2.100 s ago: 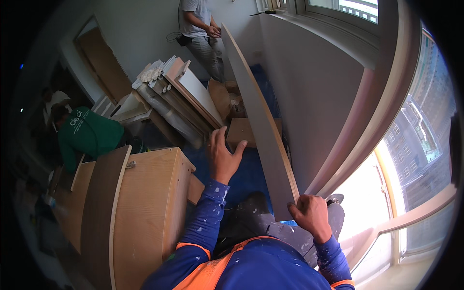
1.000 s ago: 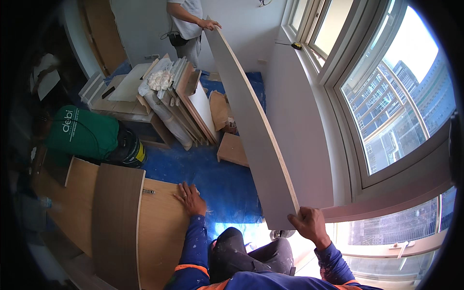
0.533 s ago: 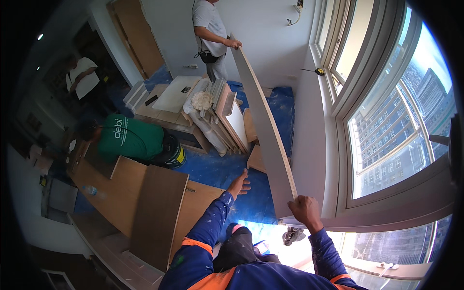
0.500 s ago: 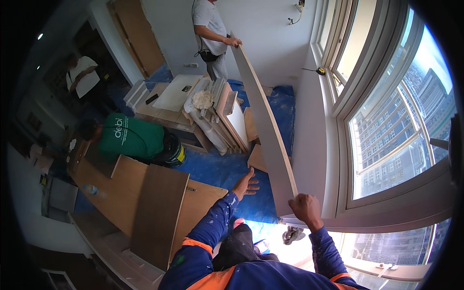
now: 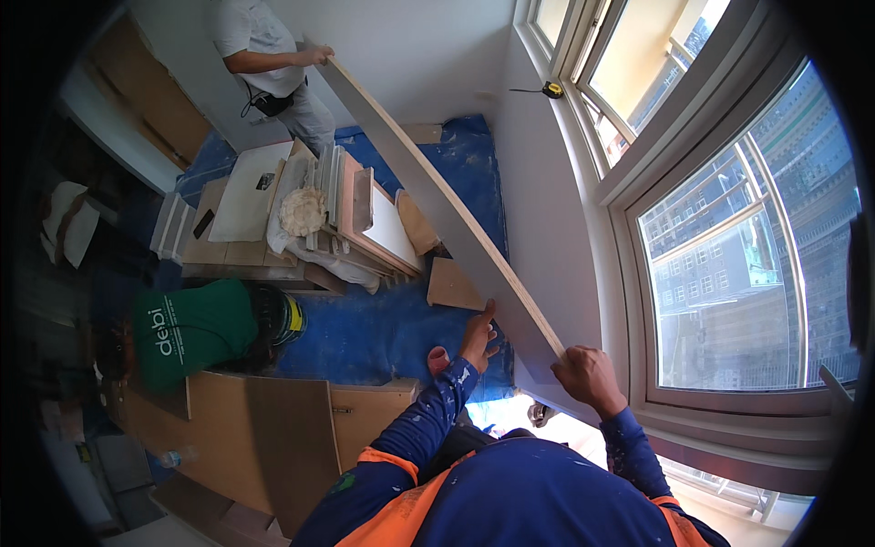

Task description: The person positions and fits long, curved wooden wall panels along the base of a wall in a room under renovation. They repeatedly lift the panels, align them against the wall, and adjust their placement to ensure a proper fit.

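A long grey panel (image 5: 436, 202) with a pale plywood edge stands on its side, slanting away from me to the far left. My right hand (image 5: 591, 378) is closed over the top edge at its near end. Beside the panel's left face is my left hand (image 5: 478, 337), thumb raised and fingers apart; whether it touches the face I cannot tell. At the far end, a person in a white shirt (image 5: 246, 32) grips the same panel by its top edge. A brown board (image 5: 454, 284) lies on the floor just beyond my left hand.
Blue sheeting (image 5: 365, 342) covers the floor. Left of the panel stand stacked boards (image 5: 351, 214). A person in a green shirt (image 5: 205, 330) bends by a wooden worktop (image 5: 219, 428). Windows (image 5: 729, 273) line the right, with a tape measure (image 5: 552, 89) on the ledge.
My view has shifted, and the panel now leans more to the left across it. My left hand has come closer to the panel's face. The right hand keeps its grip.
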{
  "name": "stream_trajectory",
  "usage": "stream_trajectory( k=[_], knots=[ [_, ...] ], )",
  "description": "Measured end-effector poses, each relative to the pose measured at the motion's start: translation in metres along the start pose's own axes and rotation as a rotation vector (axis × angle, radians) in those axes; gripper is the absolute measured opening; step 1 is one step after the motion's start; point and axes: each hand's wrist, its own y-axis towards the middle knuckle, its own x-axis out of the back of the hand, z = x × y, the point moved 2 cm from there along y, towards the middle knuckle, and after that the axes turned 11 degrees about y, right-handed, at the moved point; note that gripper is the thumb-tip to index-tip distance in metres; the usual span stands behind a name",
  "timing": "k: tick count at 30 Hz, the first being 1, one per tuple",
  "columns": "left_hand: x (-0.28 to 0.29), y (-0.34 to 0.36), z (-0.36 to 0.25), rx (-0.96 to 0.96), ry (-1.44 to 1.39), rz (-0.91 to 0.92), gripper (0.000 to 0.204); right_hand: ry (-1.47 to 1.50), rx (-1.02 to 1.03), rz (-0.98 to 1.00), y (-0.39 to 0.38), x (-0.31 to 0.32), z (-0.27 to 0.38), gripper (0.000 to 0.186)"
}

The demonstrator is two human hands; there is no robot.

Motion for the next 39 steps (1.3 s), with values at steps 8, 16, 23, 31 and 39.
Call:
stream_trajectory(
  k=[8,16,23,31,39],
  knots=[
    [-0.013,0.05,-0.044,-0.078,-0.561,0.415,0.093,0.109,0.017,0.065,0.073,0.041,0.016,0.029],
    [-0.024,0.063,-0.131,-0.088,-0.538,0.306,0.108,0.314,-0.069,0.099,0.154,0.085,0.003,0.037],
    [-0.004,0.086,-0.191,-0.091,-0.41,0.291,0.112,0.541,-0.098,0.061,0.209,0.094,-0.011,0.05],
    [0.0,0.139,-0.287,-0.197,-0.527,0.38,0.107,0.702,-0.038,-0.051,0.296,0.118,-0.009,0.045],
    [0.007,0.187,-0.424,-0.324,-0.542,0.402,0.093,0.428,0.158,-0.268,0.43,0.146,0.018,0.025]
  ],
)
